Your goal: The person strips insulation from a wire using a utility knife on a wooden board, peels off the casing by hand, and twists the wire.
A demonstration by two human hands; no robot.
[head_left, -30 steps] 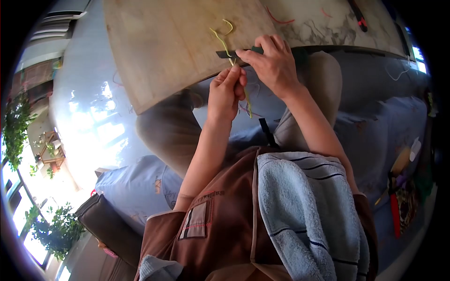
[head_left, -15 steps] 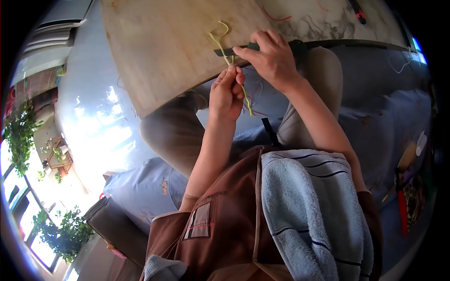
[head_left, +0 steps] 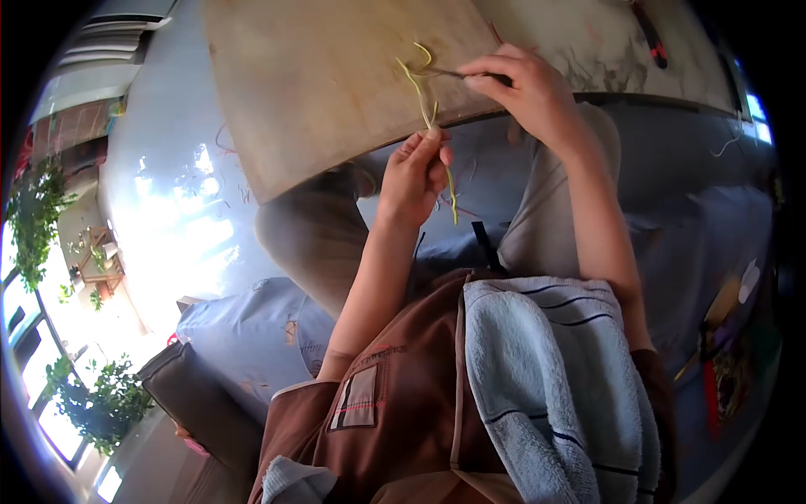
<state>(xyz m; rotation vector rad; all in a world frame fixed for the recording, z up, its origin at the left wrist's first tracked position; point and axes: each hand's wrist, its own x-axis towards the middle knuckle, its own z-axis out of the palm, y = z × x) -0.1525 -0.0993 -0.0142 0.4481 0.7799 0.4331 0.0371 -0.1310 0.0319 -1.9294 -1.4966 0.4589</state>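
The left hand (head_left: pixel 417 172) is pinching a yellow wire (head_left: pixel 418 88) between thumb and fingers, closed just below a fork in it, at the near edge of the wooden board (head_left: pixel 327 92). Two branches of unequal length are extending over the board, while a tail is hanging below the fist; the low pinch is presumably leaving the branches exposed and steadying their base. Whether the branches are resting on the wood cannot be determined. The right hand (head_left: pixel 537 92) is gripping a slim knife-like tool (head_left: pixel 452 74), fingers closed on its dark handle, blade pointing across the board towards the wire. The blade is appearing edge-on, its tip lying near a curled yellow end (head_left: pixel 429 57); contact cannot be confirmed. This grip, close to the blade, is probably serving fine control. A red-and-black tool (head_left: pixel 653 38) is lying aside on the marbled tabletop (head_left: pixel 609 63), apparently parked within reach.
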